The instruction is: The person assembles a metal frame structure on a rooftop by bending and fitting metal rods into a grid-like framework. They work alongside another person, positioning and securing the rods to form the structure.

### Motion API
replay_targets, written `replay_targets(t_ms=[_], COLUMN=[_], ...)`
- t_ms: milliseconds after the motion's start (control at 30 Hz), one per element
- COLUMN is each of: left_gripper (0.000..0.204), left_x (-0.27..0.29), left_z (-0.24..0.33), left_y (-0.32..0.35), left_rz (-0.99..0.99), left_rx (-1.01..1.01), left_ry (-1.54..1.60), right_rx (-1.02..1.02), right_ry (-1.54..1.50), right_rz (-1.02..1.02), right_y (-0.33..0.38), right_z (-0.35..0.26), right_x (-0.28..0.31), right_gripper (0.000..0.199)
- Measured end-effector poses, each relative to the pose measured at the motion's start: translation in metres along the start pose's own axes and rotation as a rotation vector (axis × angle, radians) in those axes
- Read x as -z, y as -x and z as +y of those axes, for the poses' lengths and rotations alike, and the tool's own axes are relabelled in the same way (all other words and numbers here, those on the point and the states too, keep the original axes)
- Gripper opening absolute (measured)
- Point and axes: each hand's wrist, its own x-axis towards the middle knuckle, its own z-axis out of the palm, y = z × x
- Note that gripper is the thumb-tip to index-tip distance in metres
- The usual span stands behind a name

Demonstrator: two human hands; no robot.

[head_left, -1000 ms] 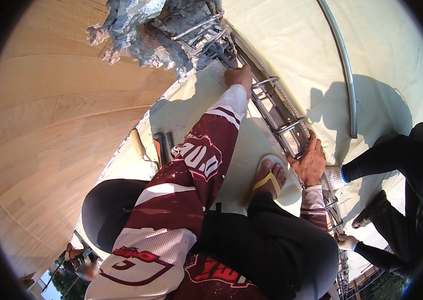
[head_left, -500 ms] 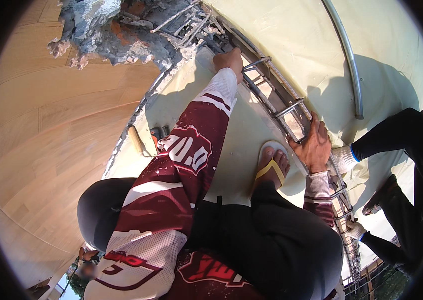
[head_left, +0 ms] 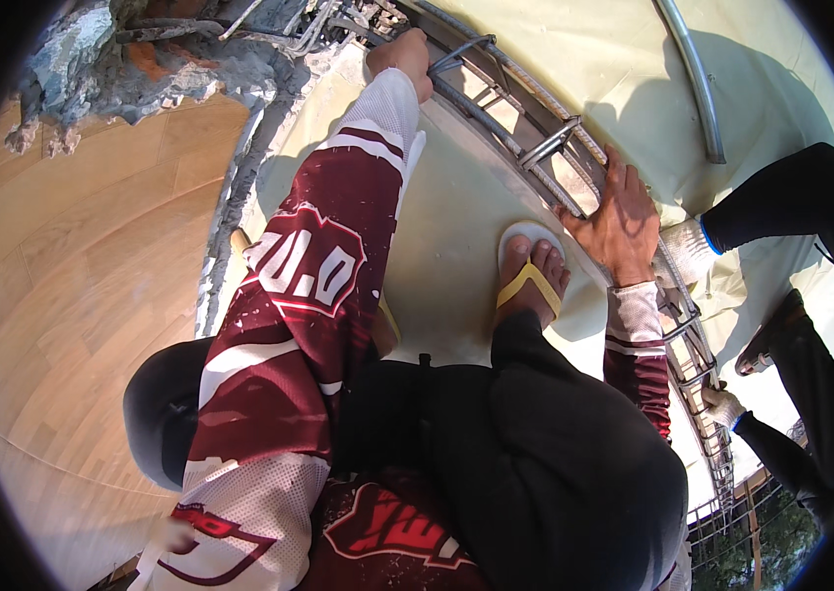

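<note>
A long rebar cage (head_left: 552, 144), steel bars joined by square stirrups, runs slantwise from the top middle to the lower right. My left hand (head_left: 401, 61) is closed round a bar near its far end, beside broken concrete (head_left: 77, 69); its fingertips are partly hidden. My right hand (head_left: 624, 222) grips the cage closer to me, thumb on one side and fingers over the other. Just past it, a co-worker's gloved hand (head_left: 687, 252) is at the cage. Another gloved hand (head_left: 722, 407) holds it further down.
Bent bars stick out of the concrete. A grey pipe (head_left: 695, 84) lies on the pale sheeting (head_left: 624, 59) at the right. My sandalled foot (head_left: 535, 276) stands beside the cage. Wood-look boarding (head_left: 111, 286) curves along the left. A wooden handle (head_left: 239, 239) shows beside my left sleeve.
The view has shifted, so the concrete, cage and pipe sit higher in it. Both my hands keep their hold on the cage. My left sleeve now covers most of the wooden-handled tool.
</note>
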Motion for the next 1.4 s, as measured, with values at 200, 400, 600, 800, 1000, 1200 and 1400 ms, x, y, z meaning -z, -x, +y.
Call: replay_targets(t_ms=[200,400,600,800,1000,1200,1400], left_gripper=[0.037,0.037,0.036,0.034,0.032,0.029,0.030], left_x=[0.000,-0.003,-0.001,-0.001,-0.001,0.000,-0.002], left_z=[-0.007,-0.011,-0.008,-0.005,-0.006,-0.005,-0.004], left_y=[-0.014,-0.027,-0.018,-0.012,-0.015,-0.012,-0.012], left_rz=[-0.016,-0.011,-0.028,-0.007,-0.001,-0.016,0.006], left_rx=[-0.010,0.010,0.014,0.017,0.002,0.043,0.048], left_ry=[-0.037,-0.038,-0.032,0.008,-0.013,0.063,0.052], right_rx=[-0.011,-0.021,-0.044,-0.036,-0.015,-0.022,-0.067], right_ry=[-0.001,-0.017,-0.060,-0.087,-0.094,-0.090,-0.005], right_rz=[-0.015,-0.019,-0.023,-0.009,0.011,-0.003,-0.078], right_y=[-0.001,-0.001,0.000,-0.001,-0.001,-0.001,-0.001], right_z=[-0.002,-0.003,-0.003,-0.002,-0.001,-0.004,-0.005], right_x=[0.003,0.004,0.005,0.003,0.004,0.008,0.009], right_gripper=[0.097,0.097,0.097,0.095,0.094,0.095,0.097])
